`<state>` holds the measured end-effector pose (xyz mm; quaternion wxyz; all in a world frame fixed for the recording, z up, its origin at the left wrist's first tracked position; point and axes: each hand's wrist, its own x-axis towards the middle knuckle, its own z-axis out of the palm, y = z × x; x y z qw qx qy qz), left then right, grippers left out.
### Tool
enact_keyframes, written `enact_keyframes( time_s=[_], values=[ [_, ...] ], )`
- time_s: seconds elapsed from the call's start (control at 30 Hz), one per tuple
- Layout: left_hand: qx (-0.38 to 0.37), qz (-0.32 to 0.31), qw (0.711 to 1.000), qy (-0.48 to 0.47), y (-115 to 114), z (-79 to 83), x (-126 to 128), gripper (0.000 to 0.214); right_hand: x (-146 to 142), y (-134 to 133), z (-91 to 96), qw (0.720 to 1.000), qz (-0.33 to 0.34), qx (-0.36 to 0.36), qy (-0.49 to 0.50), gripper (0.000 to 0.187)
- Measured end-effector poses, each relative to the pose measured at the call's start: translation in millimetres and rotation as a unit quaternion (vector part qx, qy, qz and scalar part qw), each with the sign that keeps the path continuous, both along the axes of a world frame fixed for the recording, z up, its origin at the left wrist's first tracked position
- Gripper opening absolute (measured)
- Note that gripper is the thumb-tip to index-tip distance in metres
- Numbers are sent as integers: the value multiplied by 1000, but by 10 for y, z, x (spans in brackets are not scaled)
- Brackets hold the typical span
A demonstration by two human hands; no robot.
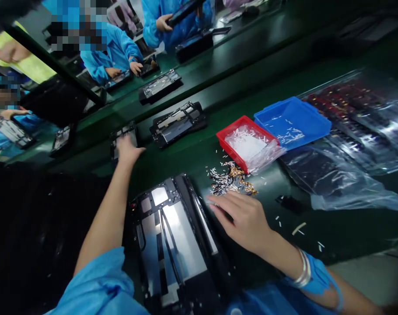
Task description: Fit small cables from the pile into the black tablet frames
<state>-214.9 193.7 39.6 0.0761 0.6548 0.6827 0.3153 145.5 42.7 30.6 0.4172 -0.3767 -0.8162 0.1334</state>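
My left hand [128, 150] is stretched far out and rests with fingers on a black device frame [120, 135] lying on the green belt. My right hand [243, 218] lies flat, fingers spread, on the green bench beside a pile of small white and gold parts [232, 178]. Directly below me a large black device chassis [172, 240] with silvery panels lies on the bench, between my two arms. Whether the left fingers grip the frame or only touch it is unclear.
A red tray [233, 153] with a bag of white parts and a blue tray [292, 122] stand to the right, clear plastic bags [343, 179] beyond. Another black frame [177, 123] lies on the belt. Several people in blue coats work across the line.
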Motion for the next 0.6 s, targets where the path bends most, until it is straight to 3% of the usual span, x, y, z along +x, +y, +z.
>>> enact_keyframes(
  time_s=[0.1, 0.2, 0.33, 0.6],
  values=[
    [-88, 109, 986, -86, 242, -239, 246, 88, 19, -11, 2, 1000, 8, 5, -5, 20],
    [-124, 178, 961, -169, 414, -289, 445, 73, 33, -1, 5, 1000, 8, 3, -2, 20],
    [-135, 237, 915, -298, 480, -166, 610, 34, 41, 15, 13, 1000, 2, 3, 0, 23],
    [-144, 243, 791, -543, 477, 180, 905, 20, 26, 74, -65, 1000, -7, -1, -18, 28]
  ],
)
